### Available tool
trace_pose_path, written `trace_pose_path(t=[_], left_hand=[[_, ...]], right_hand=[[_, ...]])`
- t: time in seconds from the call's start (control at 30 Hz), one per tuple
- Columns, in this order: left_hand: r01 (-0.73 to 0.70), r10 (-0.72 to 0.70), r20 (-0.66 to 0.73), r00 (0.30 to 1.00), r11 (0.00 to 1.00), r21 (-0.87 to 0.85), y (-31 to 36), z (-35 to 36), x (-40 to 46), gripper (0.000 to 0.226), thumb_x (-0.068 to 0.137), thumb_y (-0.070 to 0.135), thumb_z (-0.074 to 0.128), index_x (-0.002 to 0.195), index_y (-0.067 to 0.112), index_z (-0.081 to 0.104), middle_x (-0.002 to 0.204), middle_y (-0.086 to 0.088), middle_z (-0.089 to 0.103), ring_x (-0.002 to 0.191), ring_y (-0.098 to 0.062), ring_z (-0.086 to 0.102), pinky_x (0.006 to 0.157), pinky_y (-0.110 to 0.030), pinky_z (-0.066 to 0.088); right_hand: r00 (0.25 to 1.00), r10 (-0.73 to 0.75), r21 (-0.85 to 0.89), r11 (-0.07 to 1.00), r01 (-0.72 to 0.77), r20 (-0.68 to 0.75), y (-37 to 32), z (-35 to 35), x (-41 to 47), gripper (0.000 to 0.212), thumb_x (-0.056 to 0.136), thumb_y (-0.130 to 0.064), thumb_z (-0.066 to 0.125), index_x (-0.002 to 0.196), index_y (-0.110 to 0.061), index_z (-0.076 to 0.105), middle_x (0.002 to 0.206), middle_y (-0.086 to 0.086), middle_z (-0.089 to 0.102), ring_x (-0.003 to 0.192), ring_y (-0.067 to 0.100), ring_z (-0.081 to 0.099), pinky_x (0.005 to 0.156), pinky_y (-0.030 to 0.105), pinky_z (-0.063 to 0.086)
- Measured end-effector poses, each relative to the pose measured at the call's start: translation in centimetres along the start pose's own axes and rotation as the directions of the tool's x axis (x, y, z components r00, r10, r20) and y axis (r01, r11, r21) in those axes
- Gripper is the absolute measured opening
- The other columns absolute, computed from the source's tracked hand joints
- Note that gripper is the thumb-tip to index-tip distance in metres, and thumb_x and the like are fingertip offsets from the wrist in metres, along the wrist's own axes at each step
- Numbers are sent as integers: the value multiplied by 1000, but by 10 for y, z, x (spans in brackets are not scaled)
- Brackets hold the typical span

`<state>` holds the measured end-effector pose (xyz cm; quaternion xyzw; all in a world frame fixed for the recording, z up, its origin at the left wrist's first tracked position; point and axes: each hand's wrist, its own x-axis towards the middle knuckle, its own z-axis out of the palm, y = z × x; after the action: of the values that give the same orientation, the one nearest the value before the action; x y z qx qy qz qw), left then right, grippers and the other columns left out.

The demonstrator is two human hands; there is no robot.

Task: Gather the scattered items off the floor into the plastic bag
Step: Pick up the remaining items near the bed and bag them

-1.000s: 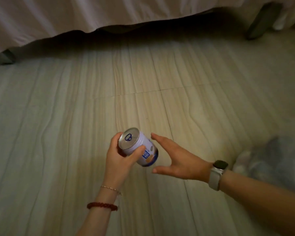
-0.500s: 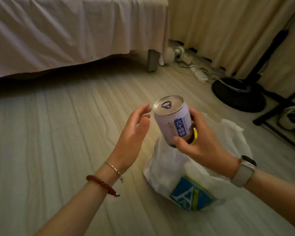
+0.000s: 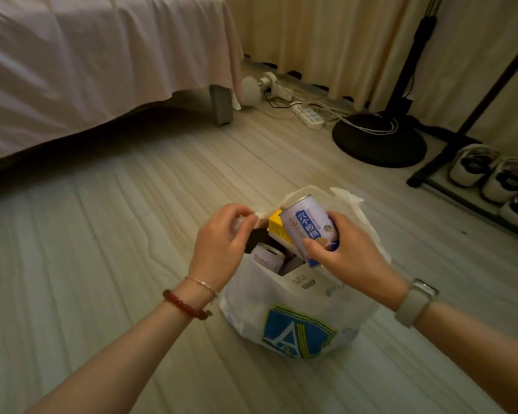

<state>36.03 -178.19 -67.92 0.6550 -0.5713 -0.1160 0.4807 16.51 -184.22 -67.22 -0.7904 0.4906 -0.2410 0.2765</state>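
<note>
Now the can (image 3: 310,227) is in the right hand (image 3: 346,253), whose fingers (image 3: 313,244) wrap its lower half, tilted just above the mouth of the plastic bag (image 3: 293,312). A second ago the left hand (image 3: 222,245) held it over bare floor; since then it was passed across, and the left hand now pinches the bag's rim to keep it open. So I judge only the drop remains for this item. Inside, a yellow box (image 3: 274,224) and a paper roll (image 3: 266,254) show; the deeper contents are dark. Other scattered items are not visible on the floor (image 3: 102,234).
</note>
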Motion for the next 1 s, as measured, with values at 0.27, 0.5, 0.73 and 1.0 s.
trace_pose_path(t=[0.27,0.5,0.73,1.0], left_hand=[[-55,63,-120,991,996,67,-18,-38,-29,8,85,10,58,92,15,58,82,16,51,79,8,51,70,-5,41],[-33,-5,-217,976,985,-171,3,-38,-18,20,83,16,53,84,35,55,81,5,58,74,-7,55,68,-18,46],[54,-108,-236,966,973,-225,-6,-42,-8,32,88,3,54,82,34,56,73,2,56,60,-4,52,61,-15,46],[117,-185,-250,950,957,-266,-16,-44,-6,28,88,2,55,82,29,58,65,-1,55,57,-4,52,58,-15,44]], right_hand=[[952,-140,-296,929,222,273,-1,21,-4,59,78,-46,59,129,-21,43,111,5,54,101,20,47,84,26,38],[901,-283,-337,856,392,329,-30,41,27,61,80,-47,58,130,-19,39,121,6,52,110,22,42,96,30,33],[785,-302,-187,867,462,541,-40,78,53,52,87,-26,57,134,-16,40,142,6,35,123,22,43,101,28,36],[752,-481,-359,673,646,451,-18,96,30,19,69,-16,68,88,-15,70,91,1,73,103,27,64,89,43,52]])
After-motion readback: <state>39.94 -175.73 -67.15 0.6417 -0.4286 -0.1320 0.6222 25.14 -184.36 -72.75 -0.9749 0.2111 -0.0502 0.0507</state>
